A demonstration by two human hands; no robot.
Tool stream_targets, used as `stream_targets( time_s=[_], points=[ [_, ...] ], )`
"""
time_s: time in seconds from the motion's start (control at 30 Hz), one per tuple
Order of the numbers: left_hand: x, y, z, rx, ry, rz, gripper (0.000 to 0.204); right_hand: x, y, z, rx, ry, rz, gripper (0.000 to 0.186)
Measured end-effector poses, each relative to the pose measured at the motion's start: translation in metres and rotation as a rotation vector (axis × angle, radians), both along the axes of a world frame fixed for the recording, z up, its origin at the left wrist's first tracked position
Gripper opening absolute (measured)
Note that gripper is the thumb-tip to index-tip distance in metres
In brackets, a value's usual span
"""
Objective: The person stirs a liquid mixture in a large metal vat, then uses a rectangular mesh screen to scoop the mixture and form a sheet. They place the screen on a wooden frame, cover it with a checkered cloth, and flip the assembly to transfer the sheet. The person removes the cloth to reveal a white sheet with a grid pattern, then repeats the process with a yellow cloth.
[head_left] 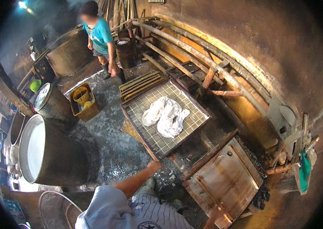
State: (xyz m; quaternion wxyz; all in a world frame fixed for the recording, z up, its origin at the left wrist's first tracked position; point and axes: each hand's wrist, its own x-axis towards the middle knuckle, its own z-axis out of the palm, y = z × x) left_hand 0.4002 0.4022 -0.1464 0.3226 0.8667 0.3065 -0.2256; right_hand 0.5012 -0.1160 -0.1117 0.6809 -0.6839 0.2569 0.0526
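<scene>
Wet grey floor [112,149]; my left hand [155,166] loosely closed, empty, near gridded tray [192,105] holding white cloth [167,114]; right hand [215,213] grip unclear on wooden board [226,179].

We see a crumpled white cloth [166,115], soft and matt, lying on a square wooden-framed tray of pale gridded tiles [192,100] at the frame's centre. At lower right, a worn brown wooden board [226,179] looks smooth and slightly glossy. At left, a large round dull metal vat [60,162] stands on rough, wet grey concrete floor [112,149].
</scene>
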Motion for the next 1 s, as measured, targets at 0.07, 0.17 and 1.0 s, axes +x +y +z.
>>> stream_targets(
  time_s=[0.07,0.17,1.0],
  points=[
    [0.007,-0.071,0.002,-0.141,-0.095,-0.097,0.057,-0.003,-0.05,0.023,-0.224,0.149,-0.045,0.045],
    [0.027,-0.15,0.014,-0.078,-0.368,-0.31,0.088,0.022,-0.089,0.032,-0.259,0.206,-0.039,0.043],
    [0.134,-0.013,0.2,-0.233,-0.158,0.191,0.056,0.024,0.069,0.046,-0.327,0.249,0.059,0.033]
  ],
)
